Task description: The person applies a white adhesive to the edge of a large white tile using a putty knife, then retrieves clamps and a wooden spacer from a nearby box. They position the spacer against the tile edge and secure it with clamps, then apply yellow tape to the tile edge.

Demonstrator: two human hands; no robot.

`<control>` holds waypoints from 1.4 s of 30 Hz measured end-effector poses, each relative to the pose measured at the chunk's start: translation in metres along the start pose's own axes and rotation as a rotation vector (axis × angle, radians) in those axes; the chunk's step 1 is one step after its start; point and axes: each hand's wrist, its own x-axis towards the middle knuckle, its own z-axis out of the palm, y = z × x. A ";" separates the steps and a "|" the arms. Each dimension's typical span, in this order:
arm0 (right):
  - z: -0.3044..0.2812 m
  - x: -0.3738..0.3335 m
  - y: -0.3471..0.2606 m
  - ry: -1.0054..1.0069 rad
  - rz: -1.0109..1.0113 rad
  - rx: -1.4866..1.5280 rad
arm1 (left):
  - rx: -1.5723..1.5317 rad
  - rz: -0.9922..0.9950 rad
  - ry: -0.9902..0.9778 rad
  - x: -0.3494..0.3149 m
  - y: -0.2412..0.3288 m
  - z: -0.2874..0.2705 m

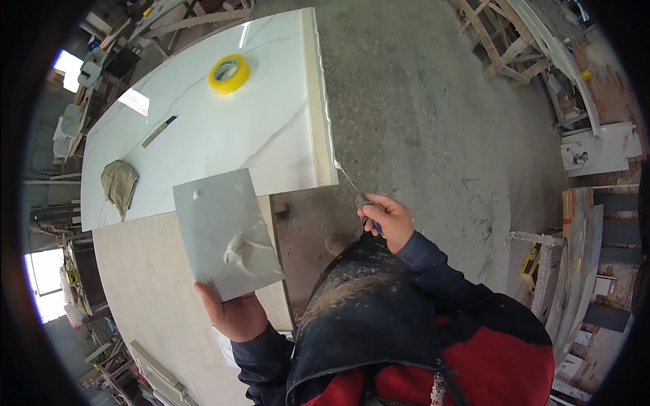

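Observation:
My left hand (233, 314) is closed on the lower edge of a flat grey board (210, 230), which carries smears and a small dab of white paste (247, 254). My right hand (389, 220) grips the dark blue handle of a thin-shafted hand tool (350, 179); its exact kind is too small to tell. The tool's tip meets the near right corner of a glossy white, grey-veined slab (271, 128). White paste (328, 101) runs along that slab's right edge, beside a beige strip (313, 88).
On the slab lie a yellow tape roll (229, 74), a utility knife (159, 132) and a crumpled olive cloth (120, 184). A beige surface (149, 271) adjoins it nearer me. Wooden frames (504, 40) and a yellow-black tool (531, 260) are at the right.

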 end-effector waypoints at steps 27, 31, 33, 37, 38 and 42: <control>0.058 -0.087 -0.114 -0.476 -0.651 -0.827 | -0.354 -0.246 -0.083 0.005 -0.011 0.005; 0.070 -0.089 -0.093 -0.435 -0.786 -0.905 | -0.558 -0.255 -0.088 0.009 -0.005 0.004; 0.069 -0.095 -0.095 -0.437 -0.805 -0.969 | -0.568 -0.209 -0.062 0.012 -0.005 -0.002; 0.068 -0.100 -0.111 -0.377 -0.790 -1.052 | -0.547 -0.105 -0.011 0.013 -0.003 -0.009; 0.068 -0.100 -0.117 -0.356 -0.772 -1.060 | -0.521 -0.075 -0.008 0.014 -0.002 -0.010; 0.089 -0.107 -0.153 -0.433 -0.727 -1.017 | -0.351 0.064 -0.073 0.012 -0.002 -0.008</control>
